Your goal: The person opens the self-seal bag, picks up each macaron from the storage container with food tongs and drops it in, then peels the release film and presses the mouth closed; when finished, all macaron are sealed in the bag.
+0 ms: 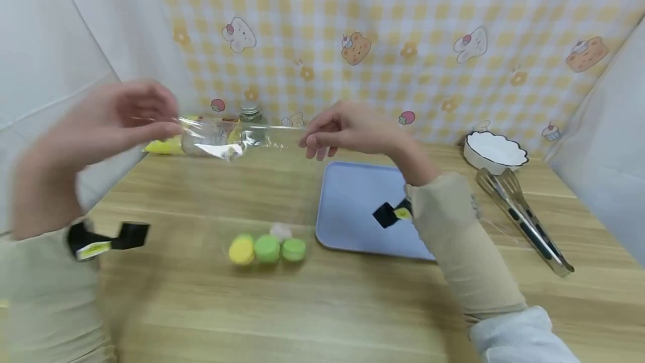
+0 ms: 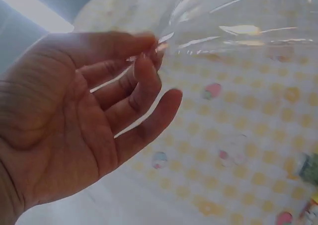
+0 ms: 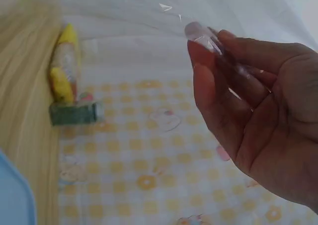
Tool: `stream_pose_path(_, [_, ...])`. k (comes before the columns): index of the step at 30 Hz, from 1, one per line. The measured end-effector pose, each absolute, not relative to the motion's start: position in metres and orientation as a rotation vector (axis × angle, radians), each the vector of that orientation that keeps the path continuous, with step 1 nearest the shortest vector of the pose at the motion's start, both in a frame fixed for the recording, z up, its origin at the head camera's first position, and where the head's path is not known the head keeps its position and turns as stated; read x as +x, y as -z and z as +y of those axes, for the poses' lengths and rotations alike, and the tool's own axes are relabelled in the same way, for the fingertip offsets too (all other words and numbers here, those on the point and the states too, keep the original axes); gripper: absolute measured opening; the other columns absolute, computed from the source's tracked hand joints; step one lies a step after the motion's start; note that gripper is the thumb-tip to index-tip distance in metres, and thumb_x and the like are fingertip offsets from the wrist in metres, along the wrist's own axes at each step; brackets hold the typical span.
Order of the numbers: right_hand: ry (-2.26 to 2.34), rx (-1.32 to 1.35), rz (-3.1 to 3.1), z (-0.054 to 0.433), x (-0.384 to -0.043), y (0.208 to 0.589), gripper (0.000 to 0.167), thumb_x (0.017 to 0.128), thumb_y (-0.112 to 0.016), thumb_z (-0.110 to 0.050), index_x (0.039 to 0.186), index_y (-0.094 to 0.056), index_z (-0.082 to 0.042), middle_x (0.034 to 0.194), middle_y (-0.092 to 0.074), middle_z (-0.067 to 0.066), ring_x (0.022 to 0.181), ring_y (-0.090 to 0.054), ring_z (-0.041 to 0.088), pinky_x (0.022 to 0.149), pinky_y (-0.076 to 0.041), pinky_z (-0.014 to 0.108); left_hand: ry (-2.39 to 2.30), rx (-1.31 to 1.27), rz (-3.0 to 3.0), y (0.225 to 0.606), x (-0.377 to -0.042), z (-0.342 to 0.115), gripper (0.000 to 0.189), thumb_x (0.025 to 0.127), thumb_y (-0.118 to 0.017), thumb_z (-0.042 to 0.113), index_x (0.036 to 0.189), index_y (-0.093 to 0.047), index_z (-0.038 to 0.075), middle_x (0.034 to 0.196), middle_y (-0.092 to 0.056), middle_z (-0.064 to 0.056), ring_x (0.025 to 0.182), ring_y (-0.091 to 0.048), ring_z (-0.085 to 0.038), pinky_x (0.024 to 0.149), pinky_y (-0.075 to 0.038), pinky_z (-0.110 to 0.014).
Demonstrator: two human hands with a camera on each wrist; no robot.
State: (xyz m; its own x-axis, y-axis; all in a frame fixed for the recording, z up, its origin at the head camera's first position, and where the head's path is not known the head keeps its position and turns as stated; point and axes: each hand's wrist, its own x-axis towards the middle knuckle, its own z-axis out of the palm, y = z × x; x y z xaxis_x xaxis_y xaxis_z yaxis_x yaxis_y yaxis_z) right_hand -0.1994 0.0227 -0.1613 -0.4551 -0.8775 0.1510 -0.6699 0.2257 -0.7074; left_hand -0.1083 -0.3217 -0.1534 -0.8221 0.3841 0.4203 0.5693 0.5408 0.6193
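A clear plastic bag [image 1: 259, 184] hangs spread between both hands in the head view. My left hand [image 1: 118, 116] pinches its upper left corner between thumb and fingers. At the upper right corner, the thumb and fingers of my right hand [image 1: 355, 128] pinch the film. Low in the bag a yellow macaron [image 1: 242, 250] shows beside two green macarons [image 1: 267, 249], with a small white piece [image 1: 280, 231] behind them. The left wrist view shows shiny film [image 2: 238, 31] running from the left fingertips; in the right wrist view, film covers the right fingertips.
A blue tray [image 1: 363, 206] lies right of the bag. Farther right are metal tongs [image 1: 524, 220] and a white scalloped dish [image 1: 495, 150]. A jar of green contents [image 1: 251, 113] and a yellow package [image 1: 166, 146] stand at the back left, before the checked curtain [image 1: 322, 32].
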Motion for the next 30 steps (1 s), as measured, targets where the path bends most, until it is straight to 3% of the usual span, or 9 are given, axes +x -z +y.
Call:
stream_pose_path(4, [0.826,-1.172,2.471,-0.002,-0.244,0.199,0.017,0.093,-0.056,-0.01,0.095,-0.071,-0.001,0.079,-0.068,0.007,0.051,-0.054,0.014,0.049,-0.044,0.021,0.831,-0.565,-2.773,0.2,-0.17,-0.313,0.014,0.084,-0.065,0.005,0.096,-0.059,0.001,0.086,-0.064,-0.013,0.076,-0.061,-0.017,0.063,-0.047,-0.026])
stream_pose_path(8, [0.605,-1.012,2.709,-0.021,-0.269,0.224,0.02,0.091,-0.055,-0.006,0.08,-0.069,0.003,0.075,-0.067,0.011,0.045,-0.049,0.01,0.052,-0.042,0.022,0.561,-0.51,-2.916,0.24,-0.223,-0.304,0.011,0.079,-0.063,0.0,0.089,-0.058,-0.002,0.083,-0.064,-0.016,0.078,-0.06,-0.03,0.068,-0.047,-0.042])
stream_pose_path(13, [0.464,-0.83,2.834,-0.025,-0.28,0.243,0.022,0.085,-0.054,0.001,0.068,-0.067,0.002,0.061,-0.064,0.009,0.045,-0.051,0.01,0.052,-0.045,0.022,0.377,-0.56,-3.013,0.271,-0.254,-0.285,0.02,0.074,-0.056,-0.001,0.094,-0.056,-0.004,0.086,-0.061,-0.018,0.078,-0.057,-0.033,0.069,-0.046,-0.046])
stream_pose_path(17, [0.431,-0.744,2.848,-0.025,-0.285,0.256,0.019,0.08,-0.054,0.003,0.072,-0.071,0.001,0.062,-0.065,0.006,0.047,-0.052,0.008,0.051,-0.044,0.019,0.322,-0.516,-3.046,0.283,-0.259,-0.277,0.025,0.072,-0.056,-0.002,0.097,-0.055,-0.005,0.089,-0.06,-0.021,0.082,-0.057,-0.036,0.07,-0.048,-0.047])
stream_pose_path(24, [0.819,-0.515,2.752,-0.026,-0.287,0.262,0.018,0.084,-0.059,0.004,0.099,-0.069,0.004,0.086,-0.069,0.016,0.065,-0.067,0.018,0.06,-0.053,0.023,0.397,-0.554,-3.015,0.281,-0.261,-0.283,0.032,0.072,-0.055,-0.003,0.104,-0.054,-0.009,0.081,-0.06,-0.019,0.075,-0.055,-0.032,0.07,-0.046,-0.045])
stream_pose_path(28, [0.969,-0.436,2.637,-0.024,-0.286,0.266,0.025,0.085,-0.059,0.006,0.109,-0.063,0.008,0.096,-0.066,0.021,0.075,-0.068,0.025,0.065,-0.055,0.027,0.48,-0.518,-3.023,0.28,-0.258,-0.29,0.035,0.077,-0.049,-0.005,0.11,-0.053,-0.011,0.091,-0.06,-0.023,0.08,-0.054,-0.033,0.072,-0.045,-0.046])
stream_pose_path(30, [0.976,-0.443,2.615,-0.022,-0.285,0.268,0.031,0.085,-0.06,0.004,0.116,-0.059,0.008,0.104,-0.064,0.021,0.08,-0.067,0.027,0.067,-0.055,0.028,0.522,-0.503,-3.072,0.279,-0.255,-0.29,0.037,0.084,-0.05,0.001,0.12,-0.049,-0.012,0.107,-0.057,-0.028,0.095,-0.054,-0.038,0.083,-0.043,-0.049])
